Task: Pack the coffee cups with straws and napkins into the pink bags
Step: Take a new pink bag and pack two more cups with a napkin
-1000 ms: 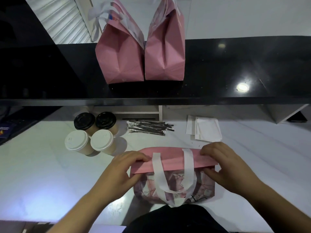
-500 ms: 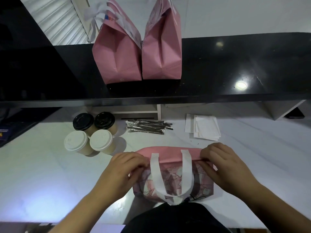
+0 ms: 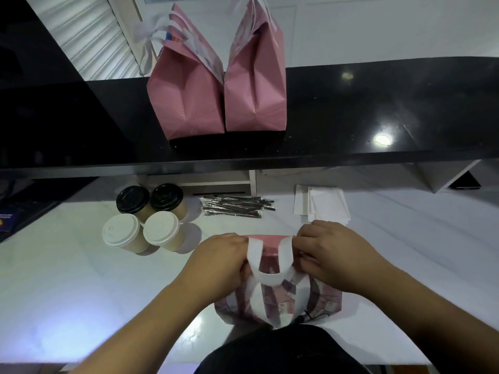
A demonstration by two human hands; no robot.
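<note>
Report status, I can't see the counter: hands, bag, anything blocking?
Left hand and right hand gripping pink bag top. Four cups unpacked. Nothing blocking.

Both forearms are bare from the lower frame edges up to the wrists, with no sleeve showing. The left hand (image 3: 218,261) and the right hand (image 3: 334,255) are bare too: no glove, ring, watch or bracelet shows on the visible sides. The fingers look short and rounded, with short nails where these can be seen. At the bottom centre, a dark, black-looking garment (image 3: 280,352) covers the person's torso; it appears plain, and its fabric is too dim to tell any detail.
</note>
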